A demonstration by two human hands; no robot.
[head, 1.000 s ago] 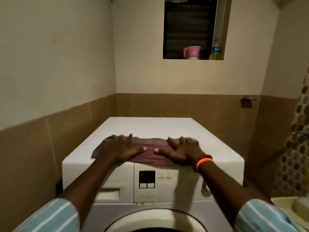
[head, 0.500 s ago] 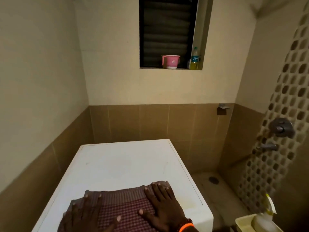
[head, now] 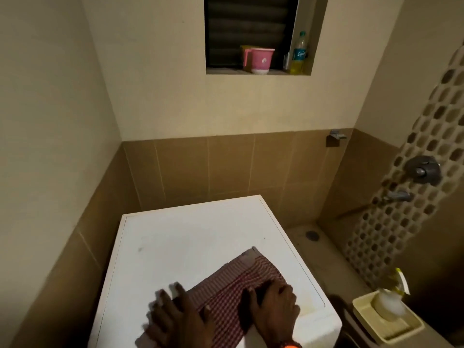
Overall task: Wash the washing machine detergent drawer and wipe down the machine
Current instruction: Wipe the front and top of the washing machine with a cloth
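We press our flat, open left hand [head: 175, 315] and right hand [head: 273, 307] on the red checked cloth [head: 233, 292]; the white washing machine top [head: 180, 237] lies bare toward twelve o'clock; the yellow bottle's [head: 298, 55] label is unreadable.

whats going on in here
A person is wiping the top of a white washing machine in a tiled bathroom. Both hands press flat on a red checked cloth spread over its near right part: the left hand on the cloth's left edge, the right hand toward its right side. The far half of the top lies bare.
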